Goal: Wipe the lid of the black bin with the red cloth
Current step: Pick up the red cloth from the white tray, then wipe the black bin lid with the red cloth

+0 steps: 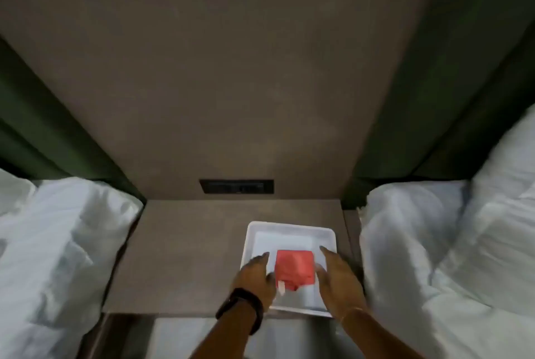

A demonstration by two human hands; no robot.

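Squarely in the near half of a white tray (289, 229) lies the red cloth (294, 269), folded into a neat block with a small pale tag (281, 288) at its near left corner; any writing on the tag is too blurred to read. The left hand (256, 279) sits just beside the cloth's left edge, fingers spread, its grip wide and holding nothing. The right hand (337, 280) flanks the right edge, thumb close to or touching the cloth, its grip likewise wide and empty. A dark band (240, 308) circles the left wrist.

The tray rests on the right part of a brown worktop (185, 257), its near rim at or just past the worktop's front edge and its right rim near the worktop's right edge. Bare worktop lies open to the left of the tray and behind it. White bedding (58, 242) crowds the worktop on the left, and more bedding (451, 242) on the right. A dark socket panel (236, 186) sits low in the wall behind; its markings cannot be read. The black bin is out of view.
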